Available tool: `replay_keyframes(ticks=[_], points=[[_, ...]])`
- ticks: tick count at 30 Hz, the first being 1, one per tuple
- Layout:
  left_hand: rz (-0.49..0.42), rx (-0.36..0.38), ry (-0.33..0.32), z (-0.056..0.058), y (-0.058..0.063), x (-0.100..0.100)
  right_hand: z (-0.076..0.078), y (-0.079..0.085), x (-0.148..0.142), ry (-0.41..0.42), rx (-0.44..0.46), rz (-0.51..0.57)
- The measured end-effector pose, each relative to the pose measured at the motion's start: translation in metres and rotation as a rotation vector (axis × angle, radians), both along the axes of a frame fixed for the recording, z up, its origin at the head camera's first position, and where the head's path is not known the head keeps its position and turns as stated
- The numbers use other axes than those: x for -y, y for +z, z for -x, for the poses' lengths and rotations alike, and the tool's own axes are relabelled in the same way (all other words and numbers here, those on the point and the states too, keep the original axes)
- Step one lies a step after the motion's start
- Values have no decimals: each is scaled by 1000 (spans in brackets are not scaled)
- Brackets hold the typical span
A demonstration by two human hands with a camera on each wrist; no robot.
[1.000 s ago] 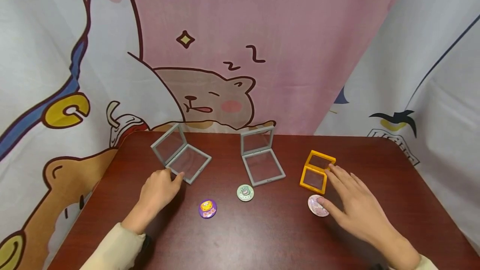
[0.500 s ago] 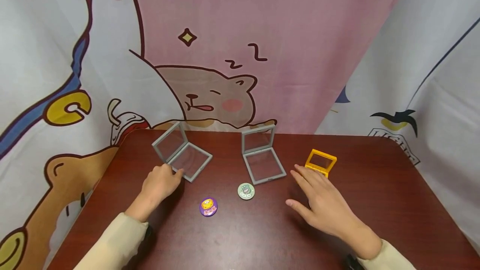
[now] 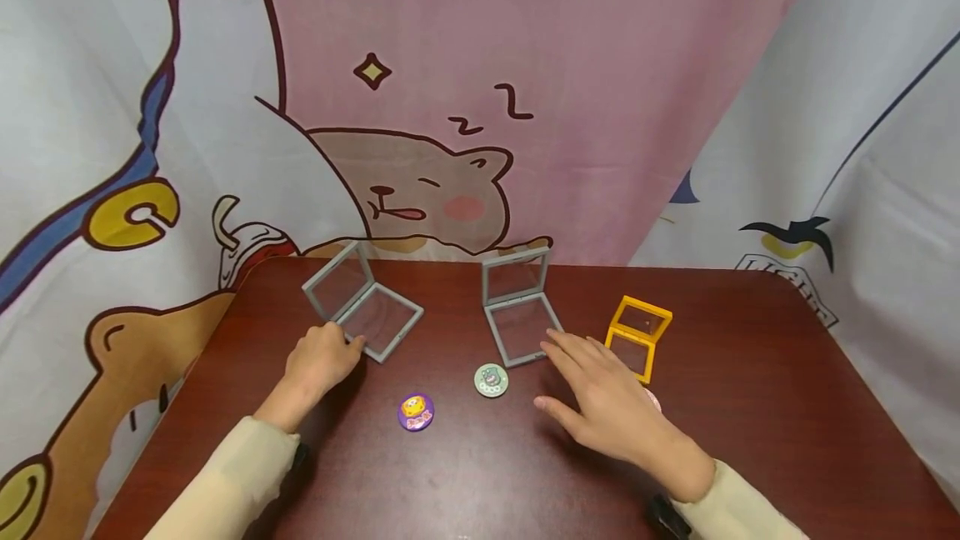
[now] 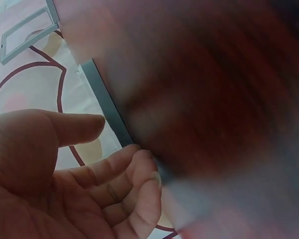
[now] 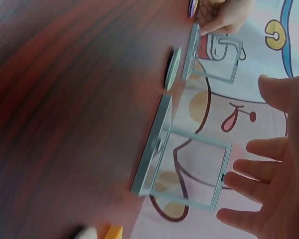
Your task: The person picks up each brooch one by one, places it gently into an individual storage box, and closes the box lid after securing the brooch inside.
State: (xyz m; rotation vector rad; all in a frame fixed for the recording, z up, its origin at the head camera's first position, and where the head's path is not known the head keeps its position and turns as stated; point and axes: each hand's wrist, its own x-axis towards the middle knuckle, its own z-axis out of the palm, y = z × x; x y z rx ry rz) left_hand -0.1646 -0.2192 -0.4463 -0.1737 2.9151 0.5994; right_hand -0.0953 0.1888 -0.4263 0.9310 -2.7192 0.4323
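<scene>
My left hand (image 3: 321,363) holds the near corner of an opened grey hinged display case (image 3: 399,335) with clear panels. In the left wrist view, its thumb and curled fingers (image 4: 144,179) lie at the grey edge (image 4: 107,102). My right hand (image 3: 611,407) hovers with spread, straight fingers, apart from things in the right wrist view. Its fingertips overlap the near right corner of a second opened grey display case (image 3: 521,327) in the head view. A green round badge (image 3: 491,380) and a purple one (image 3: 416,412) lie between the hands.
An opened small yellow display case (image 3: 637,325) stands at the right, its lower part partly behind my right hand. Only an edge of a pink round badge (image 3: 653,397) shows beside that hand. A cartoon-print curtain (image 3: 600,107) hangs behind the dark red wooden table (image 3: 750,373).
My right hand has moved left from the yellow case and pink badge, across toward the middle grey case. My left hand stays at the left grey case.
</scene>
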Motion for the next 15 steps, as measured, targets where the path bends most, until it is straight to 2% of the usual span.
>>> replay_keyframes(ticks=[6,15], points=[[4,10,12,2,-1,-2,1,-3,21,48,-22,25],[0,-6,6,4,1,-3,2,-5,58,101,17,11]])
